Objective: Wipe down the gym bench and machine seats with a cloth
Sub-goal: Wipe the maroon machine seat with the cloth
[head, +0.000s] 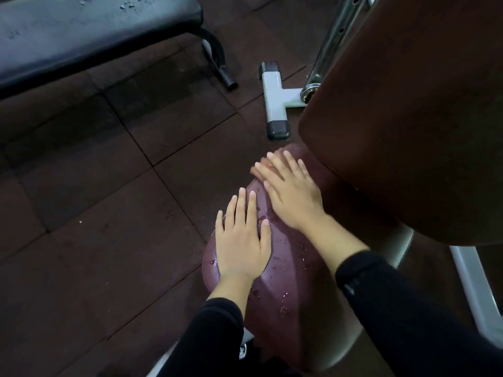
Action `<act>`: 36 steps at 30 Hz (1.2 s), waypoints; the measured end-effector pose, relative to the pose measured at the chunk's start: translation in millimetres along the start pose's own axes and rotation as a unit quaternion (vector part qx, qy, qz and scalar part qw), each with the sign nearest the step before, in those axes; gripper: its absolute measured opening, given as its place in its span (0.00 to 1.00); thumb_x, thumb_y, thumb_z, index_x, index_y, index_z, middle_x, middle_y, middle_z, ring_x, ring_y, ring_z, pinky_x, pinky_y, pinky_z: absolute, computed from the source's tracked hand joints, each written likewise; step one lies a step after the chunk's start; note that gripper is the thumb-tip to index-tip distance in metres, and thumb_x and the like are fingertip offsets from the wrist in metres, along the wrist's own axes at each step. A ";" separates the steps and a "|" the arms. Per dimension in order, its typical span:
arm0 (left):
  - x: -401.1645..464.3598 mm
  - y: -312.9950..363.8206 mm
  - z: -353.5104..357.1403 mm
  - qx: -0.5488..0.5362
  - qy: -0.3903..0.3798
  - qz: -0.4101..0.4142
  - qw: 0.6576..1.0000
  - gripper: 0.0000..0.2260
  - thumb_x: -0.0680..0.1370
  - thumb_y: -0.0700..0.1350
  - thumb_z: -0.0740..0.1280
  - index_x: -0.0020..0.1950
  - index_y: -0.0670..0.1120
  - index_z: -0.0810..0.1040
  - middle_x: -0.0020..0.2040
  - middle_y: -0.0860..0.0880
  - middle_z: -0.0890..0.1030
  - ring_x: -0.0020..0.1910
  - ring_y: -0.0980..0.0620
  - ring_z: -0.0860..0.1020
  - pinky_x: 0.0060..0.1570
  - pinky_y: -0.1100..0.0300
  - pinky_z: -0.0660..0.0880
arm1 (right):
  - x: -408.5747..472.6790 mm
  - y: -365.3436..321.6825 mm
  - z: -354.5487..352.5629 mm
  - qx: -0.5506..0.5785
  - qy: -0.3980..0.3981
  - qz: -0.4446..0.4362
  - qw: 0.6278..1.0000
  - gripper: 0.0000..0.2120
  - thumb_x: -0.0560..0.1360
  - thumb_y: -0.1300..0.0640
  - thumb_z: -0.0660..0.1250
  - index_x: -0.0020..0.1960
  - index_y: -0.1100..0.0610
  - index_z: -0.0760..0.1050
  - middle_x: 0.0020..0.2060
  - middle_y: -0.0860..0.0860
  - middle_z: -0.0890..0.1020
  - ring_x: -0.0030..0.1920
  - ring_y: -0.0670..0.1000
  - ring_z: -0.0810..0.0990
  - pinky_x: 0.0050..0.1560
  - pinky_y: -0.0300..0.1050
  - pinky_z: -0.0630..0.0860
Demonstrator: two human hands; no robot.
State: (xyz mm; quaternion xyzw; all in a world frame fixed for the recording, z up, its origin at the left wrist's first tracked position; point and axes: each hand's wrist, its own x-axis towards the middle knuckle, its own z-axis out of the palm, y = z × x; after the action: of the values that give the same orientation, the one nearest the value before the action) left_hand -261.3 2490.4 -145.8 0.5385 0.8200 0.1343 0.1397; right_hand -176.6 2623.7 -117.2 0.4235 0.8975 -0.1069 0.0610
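I see both hands flat, fingers spread, clamped on nothing; left hand (242, 240) on wet seat (288, 270) near edge, right hand (292, 191) further up twd backrest (408, 118); seat's long axis runs away from me; cloth maybe under right fingertips, can't tell; black bench (81, 36) far left.

I see a maroon seat (285, 268) speckled with shiny droplets, a reddish-brown backrest (408, 118) above it, black sleeves (394, 308), a worn black bench (81, 31) beyond, and a dark brown floor (95, 200) in square tiles.
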 end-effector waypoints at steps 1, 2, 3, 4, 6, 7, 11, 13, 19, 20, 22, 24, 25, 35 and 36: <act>-0.3 -0.1 -0.3 0.001 -0.001 0.001 1.000 0.26 0.81 0.54 0.50 0.78 0.46 0.61 0.77 0.47 0.61 0.76 0.48 0.61 0.72 0.44 0.61 | 11.6 6.0 -3.6 0.007 -0.001 0.001 1.000 0.22 0.81 0.49 0.46 0.75 0.43 0.55 0.76 0.47 0.56 0.76 0.53 0.49 0.74 0.51 0.45; -0.4 -0.1 -0.6 0.001 -0.002 0.002 1.000 0.27 0.80 0.54 0.50 0.78 0.46 0.60 0.78 0.47 0.61 0.76 0.48 0.61 0.72 0.44 0.61 | 21.2 13.6 -6.0 0.017 0.001 0.008 1.000 0.21 0.81 0.49 0.47 0.74 0.43 0.56 0.76 0.46 0.55 0.76 0.52 0.48 0.75 0.50 0.45; -0.4 0.0 -1.1 0.002 -0.004 0.002 1.000 0.27 0.80 0.54 0.50 0.78 0.46 0.60 0.78 0.47 0.60 0.76 0.48 0.60 0.72 0.44 0.61 | 27.2 21.6 -7.7 0.034 0.006 0.015 0.999 0.21 0.82 0.49 0.48 0.74 0.43 0.56 0.76 0.45 0.55 0.76 0.51 0.49 0.75 0.49 0.47; -0.3 0.0 -1.2 0.003 -0.005 0.002 1.000 0.27 0.80 0.54 0.50 0.78 0.47 0.60 0.78 0.47 0.60 0.76 0.48 0.60 0.72 0.44 0.61 | 29.4 29.2 -8.2 0.059 0.010 0.023 0.998 0.21 0.82 0.49 0.48 0.74 0.43 0.56 0.76 0.45 0.54 0.76 0.50 0.50 0.75 0.48 0.50; -0.1 -0.7 -0.9 0.005 -0.005 0.001 1.000 0.27 0.80 0.54 0.50 0.78 0.47 0.59 0.78 0.48 0.60 0.76 0.48 0.60 0.72 0.44 0.60 | 24.0 40.6 -6.2 0.105 0.010 0.043 0.993 0.22 0.82 0.48 0.48 0.75 0.44 0.54 0.76 0.44 0.52 0.75 0.50 0.56 0.74 0.46 0.56; -0.1 -0.9 -0.6 0.006 -0.005 0.000 1.000 0.27 0.80 0.54 0.50 0.78 0.47 0.59 0.78 0.48 0.60 0.76 0.48 0.60 0.72 0.44 0.60 | 16.9 43.8 -4.2 0.109 0.011 0.062 0.992 0.22 0.82 0.48 0.47 0.76 0.44 0.52 0.77 0.44 0.51 0.74 0.51 0.60 0.72 0.46 0.59; -0.8 -0.3 0.2 0.007 -0.003 0.001 1.000 0.27 0.80 0.54 0.50 0.78 0.47 0.60 0.78 0.47 0.60 0.76 0.48 0.60 0.72 0.45 0.60 | -19.6 34.4 3.7 0.043 0.031 0.107 0.993 0.26 0.79 0.46 0.43 0.76 0.49 0.51 0.76 0.51 0.55 0.72 0.58 0.61 0.71 0.53 0.59; -0.1 -0.1 0.8 0.008 0.001 -0.001 1.000 0.27 0.80 0.54 0.50 0.78 0.47 0.60 0.78 0.47 0.61 0.75 0.48 0.61 0.72 0.44 0.60 | -31.1 19.9 6.5 0.022 0.006 0.099 0.995 0.27 0.78 0.46 0.40 0.77 0.49 0.48 0.77 0.52 0.51 0.76 0.58 0.49 0.74 0.54 0.48; 0.6 0.5 1.1 0.009 0.005 0.001 1.000 0.26 0.80 0.54 0.51 0.77 0.46 0.62 0.77 0.47 0.62 0.75 0.47 0.62 0.71 0.45 0.62 | 1.7 -5.2 -1.4 0.003 -0.006 -0.012 1.000 0.23 0.81 0.49 0.47 0.76 0.46 0.54 0.76 0.49 0.54 0.77 0.55 0.48 0.74 0.53 0.45; 0.3 0.3 0.8 0.007 0.005 0.002 1.000 0.26 0.80 0.54 0.51 0.77 0.46 0.62 0.77 0.47 0.62 0.75 0.47 0.62 0.71 0.45 0.61 | 15.2 -2.3 -2.4 0.008 -0.009 -0.012 1.000 0.22 0.81 0.50 0.47 0.75 0.46 0.55 0.76 0.48 0.54 0.76 0.54 0.47 0.74 0.53 0.44; -0.1 -0.1 0.3 0.004 0.001 0.003 1.000 0.27 0.80 0.54 0.50 0.78 0.46 0.61 0.77 0.47 0.61 0.75 0.47 0.61 0.71 0.45 0.61 | 35.6 9.1 -3.0 0.024 -0.006 0.020 1.000 0.22 0.81 0.49 0.47 0.75 0.45 0.56 0.76 0.46 0.54 0.76 0.52 0.47 0.75 0.52 0.45; -0.4 -0.9 -0.5 0.003 -0.003 0.006 1.000 0.27 0.80 0.54 0.50 0.78 0.47 0.61 0.78 0.47 0.61 0.75 0.48 0.61 0.71 0.44 0.62 | 38.5 25.1 -0.3 0.061 0.015 0.068 0.996 0.22 0.81 0.48 0.47 0.75 0.44 0.55 0.76 0.44 0.53 0.76 0.51 0.52 0.74 0.52 0.54; -0.2 -1.3 -0.6 0.003 -0.002 0.008 1.000 0.27 0.80 0.54 0.50 0.78 0.47 0.61 0.77 0.47 0.61 0.75 0.48 0.61 0.71 0.44 0.62 | 32.7 32.5 1.3 0.082 0.028 0.088 0.992 0.22 0.81 0.48 0.47 0.75 0.44 0.55 0.76 0.44 0.53 0.74 0.52 0.57 0.72 0.51 0.60; -0.1 -1.5 -0.8 0.001 0.000 0.005 1.000 0.27 0.80 0.55 0.49 0.78 0.47 0.60 0.78 0.48 0.60 0.76 0.48 0.60 0.71 0.44 0.61 | -135.9 48.7 23.2 0.066 0.039 0.124 0.989 0.25 0.79 0.47 0.46 0.76 0.44 0.50 0.76 0.43 0.49 0.77 0.49 0.46 0.75 0.49 0.47; -0.1 -1.8 -0.8 0.006 -0.006 0.006 1.000 0.27 0.80 0.55 0.48 0.78 0.47 0.59 0.78 0.48 0.59 0.76 0.49 0.59 0.71 0.44 0.60 | -149.5 47.8 25.0 0.072 0.043 0.134 0.987 0.24 0.79 0.47 0.46 0.76 0.43 0.51 0.76 0.43 0.51 0.77 0.48 0.46 0.75 0.48 0.47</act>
State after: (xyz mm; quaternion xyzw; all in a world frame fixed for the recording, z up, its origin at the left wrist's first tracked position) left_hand -263.1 2489.6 -145.7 0.5452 0.8165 0.1274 0.1407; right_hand -44.4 2535.5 -118.2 0.5477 0.8242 -0.1436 0.0051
